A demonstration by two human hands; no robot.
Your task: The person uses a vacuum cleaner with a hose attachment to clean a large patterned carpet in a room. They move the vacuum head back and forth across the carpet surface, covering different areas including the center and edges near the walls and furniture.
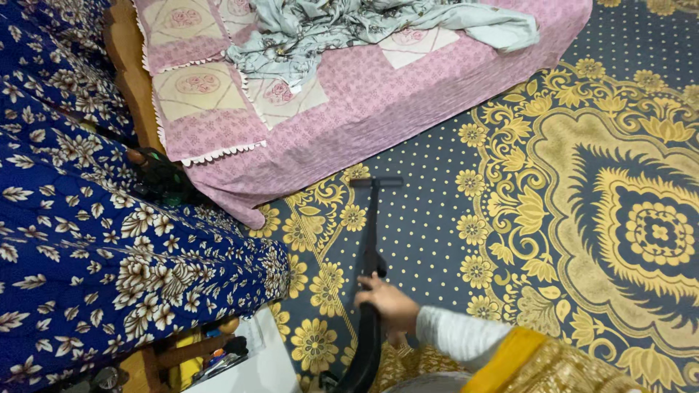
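My right hand (386, 300) is closed around a black vacuum wand (370, 240), its arm in a white sleeve coming in from the lower right. The wand runs from the bottom of the view up over the carpet. Its narrow black floor head (376, 182) rests on the dark carpet with gold flowers (437, 218), just in front of the hanging edge of a pink patterned cover (364, 116). My left hand is out of sight.
The pink-covered seat carries a crumpled grey cloth (328, 25) and square patchwork cushions (200, 91). A blue floral-covered seat (95, 247) fills the left side. Below it are a wooden frame (182, 353), a white box (255, 364) and small clutter. The carpet's large gold medallion (648, 233) lies right.
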